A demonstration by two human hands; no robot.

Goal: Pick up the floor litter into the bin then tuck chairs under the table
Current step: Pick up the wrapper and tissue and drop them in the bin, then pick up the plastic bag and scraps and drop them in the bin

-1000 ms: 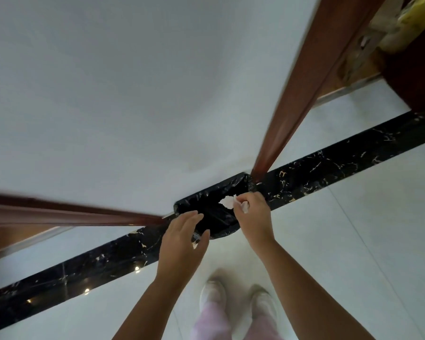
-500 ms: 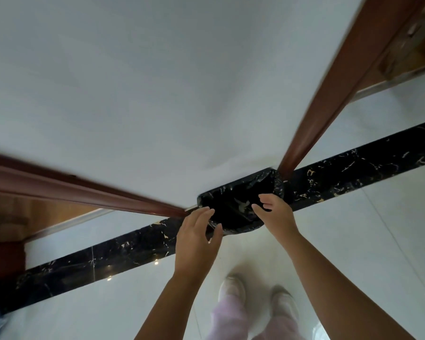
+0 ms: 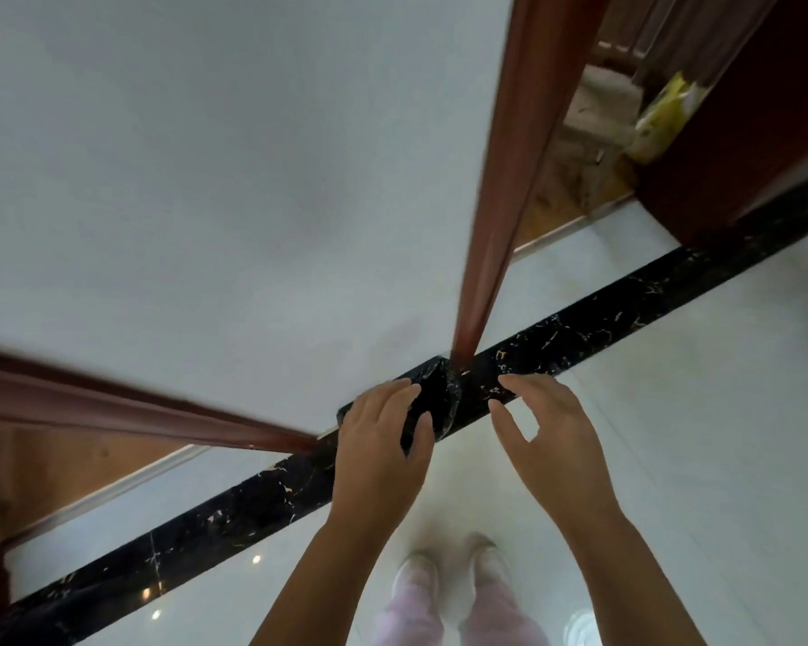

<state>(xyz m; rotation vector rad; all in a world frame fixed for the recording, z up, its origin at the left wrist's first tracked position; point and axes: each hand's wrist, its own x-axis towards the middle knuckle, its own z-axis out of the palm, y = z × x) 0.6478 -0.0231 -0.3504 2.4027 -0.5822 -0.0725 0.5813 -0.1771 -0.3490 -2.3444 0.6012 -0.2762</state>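
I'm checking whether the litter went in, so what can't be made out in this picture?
- Head view: the bin bag's inside shows only black; the left hand covers part of its mouth.
- No litter shows; the right hand is open, empty.
- Chairs and table: outside the frame.

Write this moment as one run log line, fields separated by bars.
left hand: holds black bin bag | right hand: open, empty, beside bag | litter: none visible
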